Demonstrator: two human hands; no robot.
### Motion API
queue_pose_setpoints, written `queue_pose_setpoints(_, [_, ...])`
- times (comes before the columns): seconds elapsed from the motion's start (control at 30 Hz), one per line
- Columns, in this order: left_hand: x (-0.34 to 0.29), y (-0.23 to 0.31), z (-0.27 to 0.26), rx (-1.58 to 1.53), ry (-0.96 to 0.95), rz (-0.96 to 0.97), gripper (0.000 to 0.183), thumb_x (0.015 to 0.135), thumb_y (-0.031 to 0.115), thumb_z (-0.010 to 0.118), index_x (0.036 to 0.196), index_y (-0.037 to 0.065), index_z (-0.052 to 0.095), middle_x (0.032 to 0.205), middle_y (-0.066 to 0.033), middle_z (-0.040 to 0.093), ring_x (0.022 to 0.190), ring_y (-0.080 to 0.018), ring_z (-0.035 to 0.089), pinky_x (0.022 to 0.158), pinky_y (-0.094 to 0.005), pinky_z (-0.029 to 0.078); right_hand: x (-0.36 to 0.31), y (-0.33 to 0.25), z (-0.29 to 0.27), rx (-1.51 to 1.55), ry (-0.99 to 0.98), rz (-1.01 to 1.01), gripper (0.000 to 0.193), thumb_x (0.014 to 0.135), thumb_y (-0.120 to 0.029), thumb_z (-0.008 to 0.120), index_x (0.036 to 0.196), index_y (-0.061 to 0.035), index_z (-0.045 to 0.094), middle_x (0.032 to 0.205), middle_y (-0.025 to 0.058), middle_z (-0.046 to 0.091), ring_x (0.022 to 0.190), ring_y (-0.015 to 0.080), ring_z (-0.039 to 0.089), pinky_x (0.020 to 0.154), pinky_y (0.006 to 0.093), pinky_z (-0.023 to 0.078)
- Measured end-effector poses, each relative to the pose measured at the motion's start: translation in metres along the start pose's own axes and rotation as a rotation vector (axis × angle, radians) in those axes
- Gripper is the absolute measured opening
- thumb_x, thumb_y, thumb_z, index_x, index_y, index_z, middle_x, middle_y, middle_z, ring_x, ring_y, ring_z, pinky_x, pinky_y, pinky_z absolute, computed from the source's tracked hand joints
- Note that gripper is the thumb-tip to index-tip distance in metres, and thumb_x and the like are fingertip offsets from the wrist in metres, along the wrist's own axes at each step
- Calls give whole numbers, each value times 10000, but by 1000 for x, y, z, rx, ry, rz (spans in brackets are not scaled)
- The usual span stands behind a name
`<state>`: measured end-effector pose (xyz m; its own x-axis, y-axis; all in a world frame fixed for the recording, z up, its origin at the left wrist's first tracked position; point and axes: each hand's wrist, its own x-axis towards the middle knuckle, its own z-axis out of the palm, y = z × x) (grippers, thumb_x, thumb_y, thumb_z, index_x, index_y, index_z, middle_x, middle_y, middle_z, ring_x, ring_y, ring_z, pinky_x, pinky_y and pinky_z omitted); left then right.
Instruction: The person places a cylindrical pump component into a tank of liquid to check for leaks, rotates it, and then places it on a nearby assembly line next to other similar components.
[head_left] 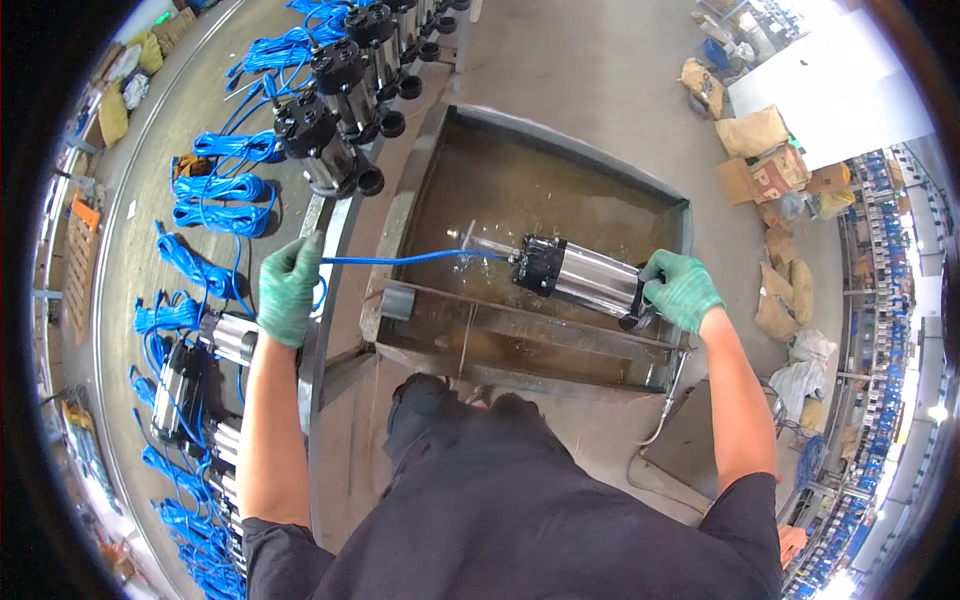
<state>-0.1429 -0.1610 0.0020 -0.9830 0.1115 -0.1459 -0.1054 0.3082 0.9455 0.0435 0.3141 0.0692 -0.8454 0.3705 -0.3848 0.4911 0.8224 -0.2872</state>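
A submersible pump (590, 280) with a shiny metal body and black ends lies sideways over a water-filled metal tank (560, 140). My right hand (684, 290), in a green glove, is closed on the pump's black right end. From its left end a blue cable (420, 258) runs taut to my left hand (291, 288), also gloved in green and closed round the cable beside the bench edge. A thin T-shaped metal piece (485, 243) shows just behind the pump's left end; whether it is joined to the pump I cannot tell.
Along the bench (150, 225) on the left stand several pumps (318, 140) with coiled blue cables (225, 200). More pumps (180, 390) lie nearer me. A hose (668, 410) hangs at the tank's near right corner. Sacks and cartons (765, 160) sit on the floor at right.
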Motion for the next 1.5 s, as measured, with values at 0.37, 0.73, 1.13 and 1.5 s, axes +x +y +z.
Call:
queue_pose_setpoints(0.37, [-85, 36, -111, 619, -275, 214, 348, 939, 198, 765, 732, -17, 587, 703, -57, 455, 666, -146, 443, 622, -356, 384, -60, -10, 104, 237, 20, -160, 103, 835, -156, 677, 905, -92, 718, 888, 196, 728, 855, 388, 714, 771, 466, 567])
queue_pose_setpoints(0.73, [-174, -70, -59, 1357, -731, -263, 441, 884, 496, 719, 1018, 80, 779, 1069, -163, 733, 1025, -382, 687, 899, -467, 548, -82, -14, 154, 0, 58, -213, 200, 898, -252, 630, 1031, -106, 664, 1095, 164, 696, 930, 415, 700, 820, 525, 565])
queue_pose_setpoints(1.13, [-78, -102, 42, 1097, -593, 774, 468, 921, 223, 669, 1372, 109, 612, 1436, -135, 590, 1086, -361, 679, 930, -468, 547, -89, -17, 165, 4, 112, -145, 200, 944, -280, 606, 1075, -133, 637, 1168, 152, 670, 981, 419, 695, 843, 545, 563])
queue_pose_setpoints(1.5, [-15, -157, 62, 437, -742, -287, 472, 1054, 406, 573, 1243, -16, 665, 868, -168, 742, 819, -217, 704, 764, -411, 580, -89, -32, 165, 6, 115, -84, 224, 952, -265, 592, 1118, -135, 668, 1186, 132, 672, 1016, 380, 693, 884, 511, 562])
